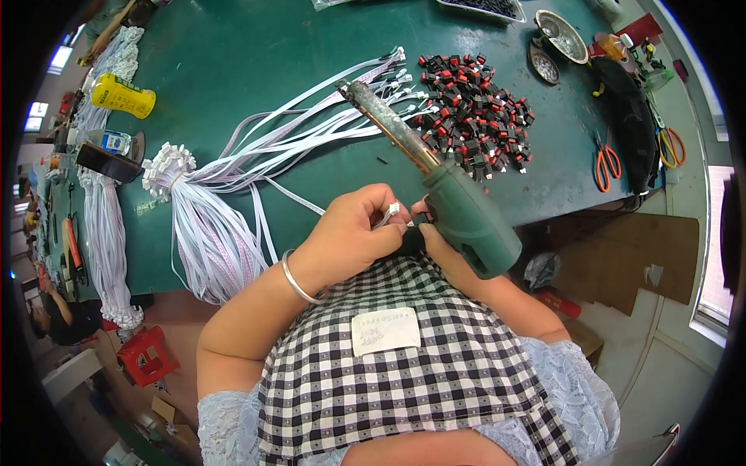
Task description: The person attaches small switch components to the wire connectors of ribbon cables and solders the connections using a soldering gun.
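Observation:
My left hand (353, 225) is closed, thumb and forefinger pinching a ribbon cable near its small white connector (393, 209). Almost touching it, my right hand (444, 247) grips a small black part (420, 220) between thumb and finger. A green hot-air gun (478, 221) with a long metal nozzle hangs over my right hand and hides some of it. Beyond the nozzle lies a heap of small black-and-red parts (474, 116). White ribbon cables (287, 140) stretch across the green table toward that heap, bundled at the left by white connectors (169, 167).
Orange-handled scissors (604, 167) lie at the right, near a black bag-like object (628, 124). Metal dishes (561, 37) and a tray of black pieces (489, 8) stand at the back. A yellow bottle (124, 96) and a dark phone-like object (109, 163) are at the left.

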`<move>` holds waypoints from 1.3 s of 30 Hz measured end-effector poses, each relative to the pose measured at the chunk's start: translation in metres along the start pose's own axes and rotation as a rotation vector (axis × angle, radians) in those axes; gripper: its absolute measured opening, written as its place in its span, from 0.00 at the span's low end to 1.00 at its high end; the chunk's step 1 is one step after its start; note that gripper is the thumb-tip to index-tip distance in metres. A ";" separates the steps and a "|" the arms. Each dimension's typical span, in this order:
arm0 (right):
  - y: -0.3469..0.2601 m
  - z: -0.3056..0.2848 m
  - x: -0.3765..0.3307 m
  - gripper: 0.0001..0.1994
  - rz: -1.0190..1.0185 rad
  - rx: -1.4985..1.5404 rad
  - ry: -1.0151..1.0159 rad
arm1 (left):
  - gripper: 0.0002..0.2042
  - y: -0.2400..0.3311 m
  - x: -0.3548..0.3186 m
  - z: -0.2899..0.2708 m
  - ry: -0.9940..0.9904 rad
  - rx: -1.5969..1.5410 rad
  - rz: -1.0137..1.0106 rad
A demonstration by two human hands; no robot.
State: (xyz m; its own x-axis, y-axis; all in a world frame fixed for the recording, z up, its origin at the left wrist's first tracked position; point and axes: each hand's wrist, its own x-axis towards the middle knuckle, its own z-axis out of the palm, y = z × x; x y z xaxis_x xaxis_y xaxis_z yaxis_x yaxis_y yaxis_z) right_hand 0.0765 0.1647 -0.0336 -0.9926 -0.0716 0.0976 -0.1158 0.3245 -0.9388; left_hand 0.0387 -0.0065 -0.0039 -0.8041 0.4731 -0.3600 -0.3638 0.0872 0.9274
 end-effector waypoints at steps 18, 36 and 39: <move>0.051 -0.073 -0.075 0.10 -0.188 0.135 -0.081 | 0.04 0.000 0.011 -0.005 0.204 -0.086 0.041; 0.053 -0.068 -0.082 0.05 -0.027 -0.096 -0.039 | 0.03 0.001 0.011 -0.003 0.224 -0.017 0.031; 0.073 -0.069 -0.094 0.05 0.123 -0.085 -0.041 | 0.03 0.001 0.015 -0.004 0.207 -0.013 0.022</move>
State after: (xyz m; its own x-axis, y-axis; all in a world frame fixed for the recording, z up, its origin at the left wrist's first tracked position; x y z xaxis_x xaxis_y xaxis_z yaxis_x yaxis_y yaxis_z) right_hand 0.1587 0.2605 -0.0888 -0.9974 -0.0648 -0.0313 0.0018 0.4115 -0.9114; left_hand 0.0237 -0.0029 -0.0086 -0.8910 0.2845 -0.3538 -0.3498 0.0667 0.9345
